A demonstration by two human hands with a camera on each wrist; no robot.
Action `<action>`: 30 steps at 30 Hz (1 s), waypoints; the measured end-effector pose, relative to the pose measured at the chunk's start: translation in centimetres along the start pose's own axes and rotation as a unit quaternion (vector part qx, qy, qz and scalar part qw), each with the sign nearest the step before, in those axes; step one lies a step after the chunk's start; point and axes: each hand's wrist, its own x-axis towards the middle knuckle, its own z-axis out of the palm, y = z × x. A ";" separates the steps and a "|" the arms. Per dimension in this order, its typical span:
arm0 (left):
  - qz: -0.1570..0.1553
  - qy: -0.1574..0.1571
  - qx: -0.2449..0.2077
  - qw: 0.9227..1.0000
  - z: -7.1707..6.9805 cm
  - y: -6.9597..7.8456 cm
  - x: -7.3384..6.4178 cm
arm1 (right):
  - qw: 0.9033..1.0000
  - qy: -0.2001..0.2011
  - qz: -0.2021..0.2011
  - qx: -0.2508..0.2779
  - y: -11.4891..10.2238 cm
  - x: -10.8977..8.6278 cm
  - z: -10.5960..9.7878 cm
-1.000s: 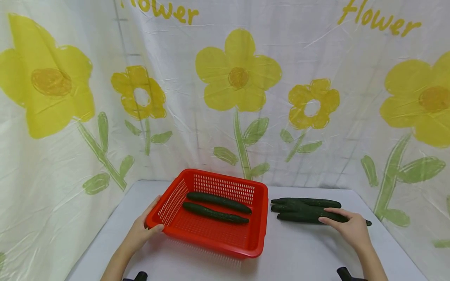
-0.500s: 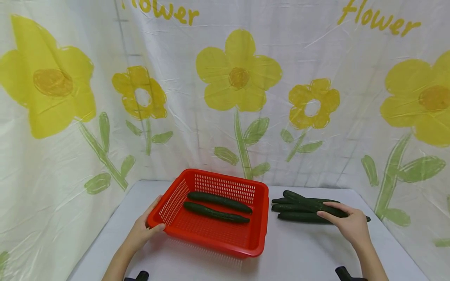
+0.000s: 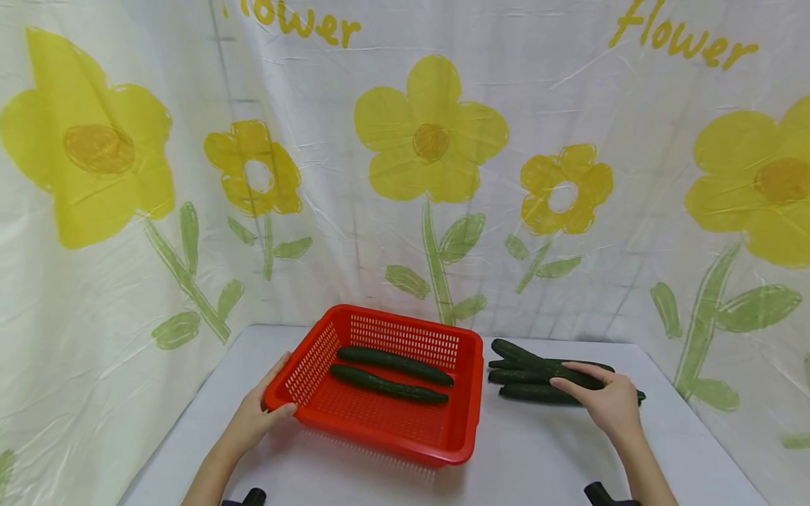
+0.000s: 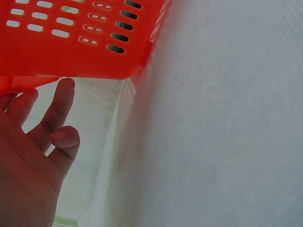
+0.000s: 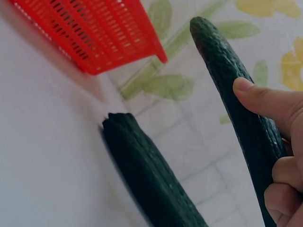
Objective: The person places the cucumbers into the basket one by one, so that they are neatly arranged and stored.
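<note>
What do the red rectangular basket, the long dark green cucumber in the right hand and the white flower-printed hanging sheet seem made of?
Basket: probably moulded plastic, fairly glossy; bright highlights and uniform slots suggest it.
Cucumber in the right hand: apparently real vegetable, its skin bumpy with a slight sheen.
Sheet: perhaps thin plastic or coated fabric; creases shine, and it looks translucent.

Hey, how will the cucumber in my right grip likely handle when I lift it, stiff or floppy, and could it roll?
The cucumber is probably stiff: its free end juts past the right grip without visible sagging. Let go, it may roll, since its body looks long and rounded. Its bumpy skin might help against slipping.
</note>
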 end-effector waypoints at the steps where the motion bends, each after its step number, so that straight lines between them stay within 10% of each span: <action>1: -0.001 -0.001 -0.001 1.000 0.0 0.0 0.0 | 1.000 -0.001 -0.003 0.002 -0.1 0.1 0.3; 30: -0.002 0.002 0.012 1.000 0.0 -0.2 0.0 | 0.989 -0.066 -0.019 0.128 -8.0 3.3 9.3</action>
